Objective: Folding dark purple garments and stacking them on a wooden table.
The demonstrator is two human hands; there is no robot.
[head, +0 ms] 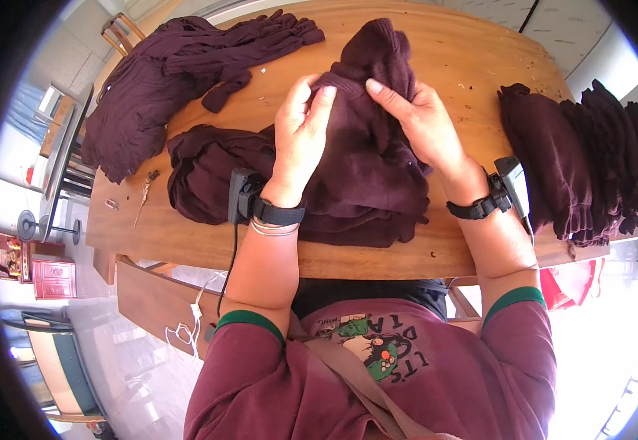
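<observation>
A dark maroon knitted garment point(368, 170) lies partly on the wooden table point(462, 242) before me, its ribbed upper end point(376, 49) raised in my fingers. My left hand point(302, 129) pinches the ribbed edge between thumb and fingers. On the other side of the same edge, my right hand point(418, 113) grips the cloth, its thumb lying on top. More folded maroon knit point(220, 170) extends to the left under my left wrist. Part of the garment is hidden behind my hands.
A loose heap of maroon knitwear point(142, 93) covers the table's far left. Several maroon garments point(555, 165) lie in a row at the right edge. Threads point(145, 192) and a small clip-like item point(111, 204) rest at the left. A wooden bench point(148, 291) bears a white cable point(195, 311).
</observation>
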